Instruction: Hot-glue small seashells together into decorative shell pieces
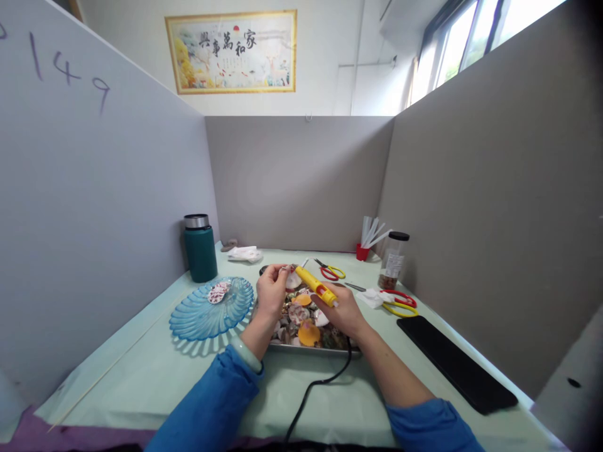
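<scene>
Near the far edge of the tray [308, 349], the left hand [272, 295] pinches a small piece [287, 268], seemingly to steady it; the right hand [346, 312] curls round the yellow glue gun [309, 280], angled toward it.

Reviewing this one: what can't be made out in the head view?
Head view:
Small piece in the left hand: tiny, partly covered by that hand.
Handle of the yellow glue gun: covered by the right hand.
Black cord: cut off by the bottom edge.
Jar label: print too small.

The head camera looks forward and down, near the table [127, 383].
</scene>
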The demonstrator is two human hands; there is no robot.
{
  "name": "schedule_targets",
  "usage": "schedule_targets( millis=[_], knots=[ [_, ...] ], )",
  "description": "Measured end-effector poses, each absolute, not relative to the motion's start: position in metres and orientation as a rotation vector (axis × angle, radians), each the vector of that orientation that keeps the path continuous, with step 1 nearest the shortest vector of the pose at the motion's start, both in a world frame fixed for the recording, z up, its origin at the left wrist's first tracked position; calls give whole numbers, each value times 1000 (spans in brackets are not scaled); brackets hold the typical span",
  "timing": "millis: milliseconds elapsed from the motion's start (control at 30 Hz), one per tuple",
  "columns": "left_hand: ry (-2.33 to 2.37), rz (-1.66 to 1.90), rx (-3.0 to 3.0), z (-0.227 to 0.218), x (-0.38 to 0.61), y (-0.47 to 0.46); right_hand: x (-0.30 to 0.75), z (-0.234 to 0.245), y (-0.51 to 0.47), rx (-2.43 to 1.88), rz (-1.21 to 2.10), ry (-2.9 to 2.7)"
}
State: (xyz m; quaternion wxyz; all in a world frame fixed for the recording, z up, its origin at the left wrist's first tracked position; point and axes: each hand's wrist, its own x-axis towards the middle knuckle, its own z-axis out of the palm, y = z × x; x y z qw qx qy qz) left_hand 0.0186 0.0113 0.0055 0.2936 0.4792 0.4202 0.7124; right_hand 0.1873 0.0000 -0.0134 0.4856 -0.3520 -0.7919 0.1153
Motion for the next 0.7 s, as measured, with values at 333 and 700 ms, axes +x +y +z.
schedule_targets(
  millis=[333,700],
  knots=[
    [1103,1938,1274,0,16,16,188,-14,1,-904,302,-1886],
    [1136,1878,1307,4,18,13,188,-14,1,-887,310,-1891]
  ],
)
